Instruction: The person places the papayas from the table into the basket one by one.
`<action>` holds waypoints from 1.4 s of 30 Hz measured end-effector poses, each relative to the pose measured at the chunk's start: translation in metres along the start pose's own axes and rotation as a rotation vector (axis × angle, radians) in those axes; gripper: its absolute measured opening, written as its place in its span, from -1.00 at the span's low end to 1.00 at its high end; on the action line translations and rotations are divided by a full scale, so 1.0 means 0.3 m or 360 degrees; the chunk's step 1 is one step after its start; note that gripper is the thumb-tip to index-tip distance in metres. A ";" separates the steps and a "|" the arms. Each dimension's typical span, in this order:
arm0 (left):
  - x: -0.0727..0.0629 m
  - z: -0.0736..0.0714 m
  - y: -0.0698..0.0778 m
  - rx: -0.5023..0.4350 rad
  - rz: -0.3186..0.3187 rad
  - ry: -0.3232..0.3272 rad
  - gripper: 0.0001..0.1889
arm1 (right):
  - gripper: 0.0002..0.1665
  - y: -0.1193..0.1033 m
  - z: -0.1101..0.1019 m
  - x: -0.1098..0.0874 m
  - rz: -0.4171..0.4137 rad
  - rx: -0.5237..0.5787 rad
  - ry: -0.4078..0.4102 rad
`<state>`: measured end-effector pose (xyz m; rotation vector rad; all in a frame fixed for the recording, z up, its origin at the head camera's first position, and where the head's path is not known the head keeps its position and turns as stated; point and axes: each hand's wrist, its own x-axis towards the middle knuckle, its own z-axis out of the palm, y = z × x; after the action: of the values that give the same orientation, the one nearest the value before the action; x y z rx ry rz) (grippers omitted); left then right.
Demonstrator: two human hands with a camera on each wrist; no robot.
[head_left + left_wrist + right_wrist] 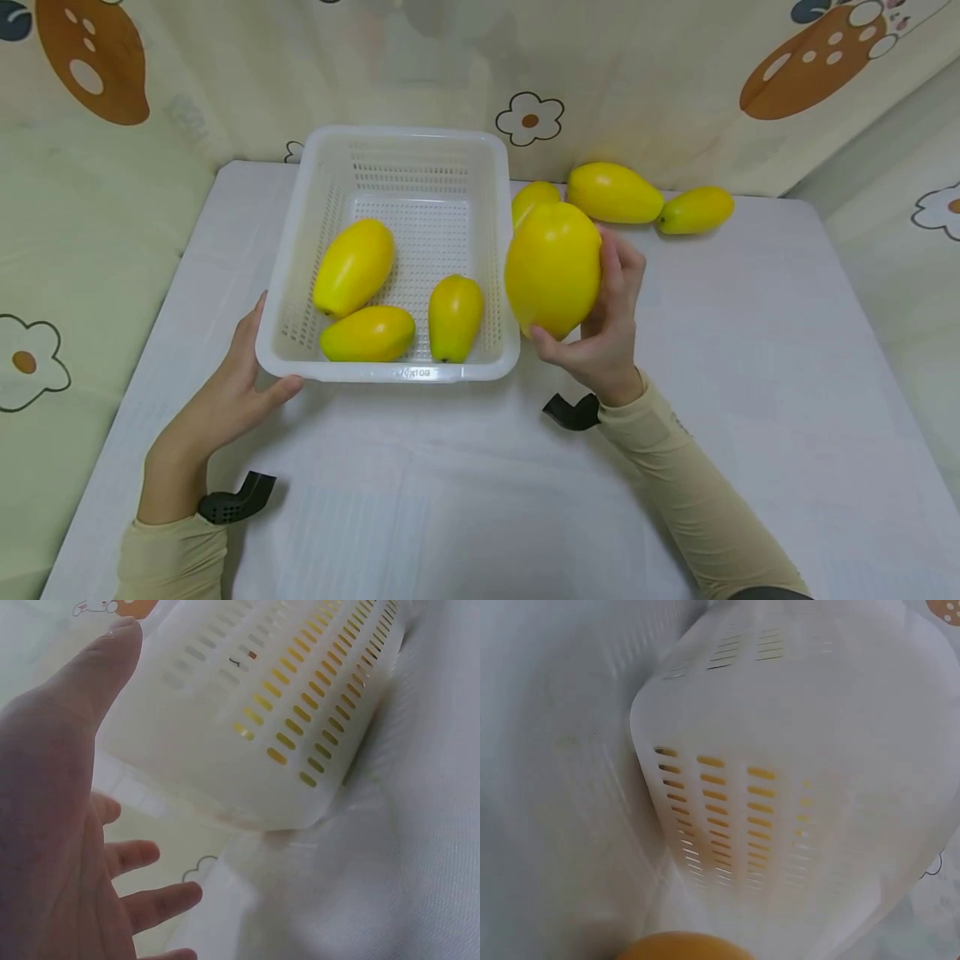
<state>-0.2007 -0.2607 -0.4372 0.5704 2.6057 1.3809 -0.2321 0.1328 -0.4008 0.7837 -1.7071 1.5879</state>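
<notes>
A white plastic basket (412, 372) with slotted walls stands on the table and holds three yellow papayas, one at the left (355, 267), one near the front (368, 334) and one at the right (456, 318). My right hand (611, 321) grips a large yellow papaya (553, 271) just beyond the basket's right rim. Only that fruit's edge (684, 946) enters the right wrist view. At the near left corner of the basket is my left hand (228, 387), its fingers extended and spread in the left wrist view (75, 847). I cannot tell whether it touches the rim.
Behind the right hand, more papayas lie along the table's back edge: one partly hidden (535, 196), one in the middle (613, 193) and a smaller one (696, 210). A patterned curtain (420, 75) hangs behind the white-covered table (480, 500).
</notes>
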 end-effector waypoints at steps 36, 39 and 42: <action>-0.001 -0.002 -0.024 0.0037 -0.0010 -0.0003 0.16 | 0.06 -0.006 0.024 -0.007 -0.0008 0.0042 -0.0033; 0.000 -0.002 -0.033 0.0030 -0.0018 -0.0002 0.16 | 0.04 -0.005 0.027 -0.011 0.0012 0.0069 -0.0027; 0.000 -0.002 -0.037 0.0024 -0.0018 0.0001 0.15 | 0.05 -0.004 0.028 -0.012 0.0045 0.0098 -0.0062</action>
<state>-0.2037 -0.2667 -0.4459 0.5565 2.6175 1.3595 -0.2296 0.1242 -0.4033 0.8292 -1.7102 1.6614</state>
